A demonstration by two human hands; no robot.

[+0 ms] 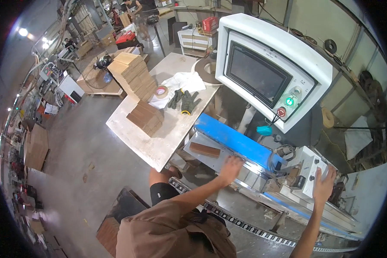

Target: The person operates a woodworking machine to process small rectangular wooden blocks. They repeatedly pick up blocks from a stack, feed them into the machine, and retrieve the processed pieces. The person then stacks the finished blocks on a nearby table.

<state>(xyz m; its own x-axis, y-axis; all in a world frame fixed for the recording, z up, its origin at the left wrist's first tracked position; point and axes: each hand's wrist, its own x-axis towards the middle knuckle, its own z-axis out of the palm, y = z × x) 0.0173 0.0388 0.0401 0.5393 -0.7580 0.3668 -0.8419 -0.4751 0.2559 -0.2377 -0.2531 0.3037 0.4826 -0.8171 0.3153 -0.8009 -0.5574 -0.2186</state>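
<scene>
Head view, left hand point(231, 170) near brown block point(204, 149), right hand point(324, 185) at white box point(309, 169), fingers unclenched.

No word or number comes through clearly enough to read. Small dark print stands on the white control panel point(245, 29), in a short line above its dark screen point(258, 73). More tiny marks sit on the panel's face to the right of the screen, above the lit green button point(290, 101) and the red knob point(281, 112). A black patch point(299, 182) on the white box point(308, 168) by the person's right hand point(324, 185) bears pale marks, perhaps figures, though they are too small and blurred to tell. The dark shorts point(162, 194) carry a little white tag.
</scene>
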